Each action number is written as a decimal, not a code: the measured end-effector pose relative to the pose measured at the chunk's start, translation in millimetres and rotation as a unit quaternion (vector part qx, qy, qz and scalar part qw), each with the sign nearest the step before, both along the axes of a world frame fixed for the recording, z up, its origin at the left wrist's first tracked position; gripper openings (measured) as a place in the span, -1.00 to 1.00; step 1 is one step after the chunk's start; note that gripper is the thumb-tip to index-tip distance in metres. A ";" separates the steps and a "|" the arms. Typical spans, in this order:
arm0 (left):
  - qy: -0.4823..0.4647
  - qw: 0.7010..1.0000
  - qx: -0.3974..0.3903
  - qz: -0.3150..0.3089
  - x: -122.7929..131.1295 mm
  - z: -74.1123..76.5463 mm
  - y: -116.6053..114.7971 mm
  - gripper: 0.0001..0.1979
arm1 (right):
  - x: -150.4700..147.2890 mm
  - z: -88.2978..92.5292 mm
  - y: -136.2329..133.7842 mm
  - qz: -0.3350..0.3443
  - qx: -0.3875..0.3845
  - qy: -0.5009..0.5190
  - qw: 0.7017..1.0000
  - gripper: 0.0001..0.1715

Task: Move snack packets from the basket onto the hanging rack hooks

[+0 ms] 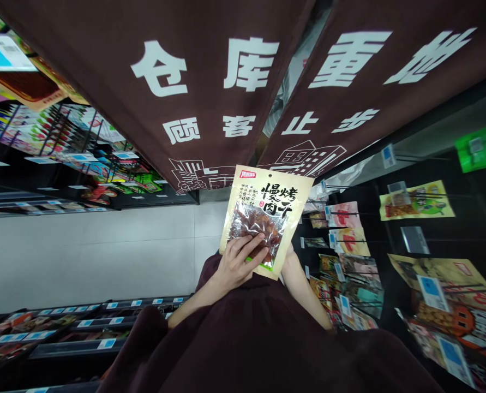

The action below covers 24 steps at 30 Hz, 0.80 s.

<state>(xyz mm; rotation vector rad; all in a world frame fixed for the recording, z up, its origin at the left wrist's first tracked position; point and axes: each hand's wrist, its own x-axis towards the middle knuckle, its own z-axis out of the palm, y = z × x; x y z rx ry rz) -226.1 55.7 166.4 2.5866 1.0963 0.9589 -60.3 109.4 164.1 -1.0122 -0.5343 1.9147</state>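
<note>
A cream bag of jerky [281, 202] with black lettering and a clear window is held up in front of my body, tilted a little. Dark reddish-brown pieces show through its window. My left hand [243, 259] lies across the lower front of the bag, its fingers bent over the window and pressing on it. Behind the lower right edge, my right hand [288, 255] holds the bag from the back; most of its fingers are hidden.
A dark brown curtain [210, 103] with white lettering hangs ahead, split down the middle. Packed snack racks [103, 139] stand on the left, with hanging bags [417, 201] on the right. Low bins [71, 349] line the lower left beside the grey floor [144, 251].
</note>
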 end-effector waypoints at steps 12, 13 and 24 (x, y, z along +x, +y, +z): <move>0.001 1.000 -0.001 0.008 -1.8 -0.1 3.2 -0.37 | 2.2 -11.4 1.1 0.033 -0.052 0.077 0.995 -0.62; 0.003 1.000 -0.003 0.010 -1.8 -1.5 2.8 -0.36 | 1.3 -11.2 1.9 0.036 -0.056 0.080 0.995 -0.62; -0.011 1.000 -0.024 -0.002 -6.2 -8.9 6.5 -0.33 | -0.1 -8.9 6.2 0.039 -0.060 0.037 0.997 -0.64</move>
